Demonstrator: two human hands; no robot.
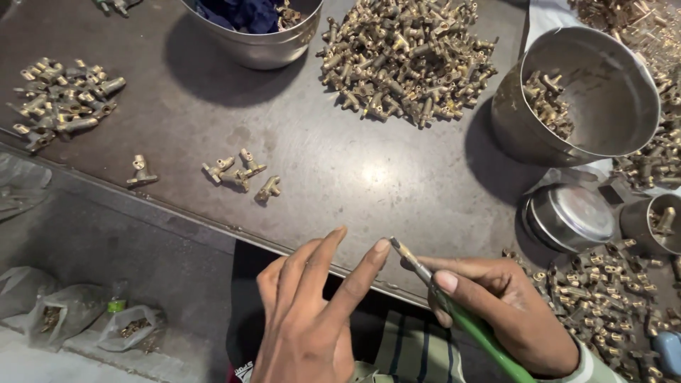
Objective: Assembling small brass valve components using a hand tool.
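Clear plastic bags (71,312), near left, on grey floor. Dark metal table (340,177): brass fittings pile (408,60) far centre, steel bowl (582,92) right. Right hand (511,312) pinches green-handled brush (461,315) at near edge, bristle tip meeting left hand (305,319) index; left fingers spread, empty.

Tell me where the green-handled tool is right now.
Low and right of centre in the head view: the green-handled tool lies in the right hand, its tip at the left hand's fingertip.

Left hand (301,319) palm down, fingers spread and extended, index fingertip raised toward right hand (507,312), right hand curled in a pinch grip, thumb over index, wrist low right
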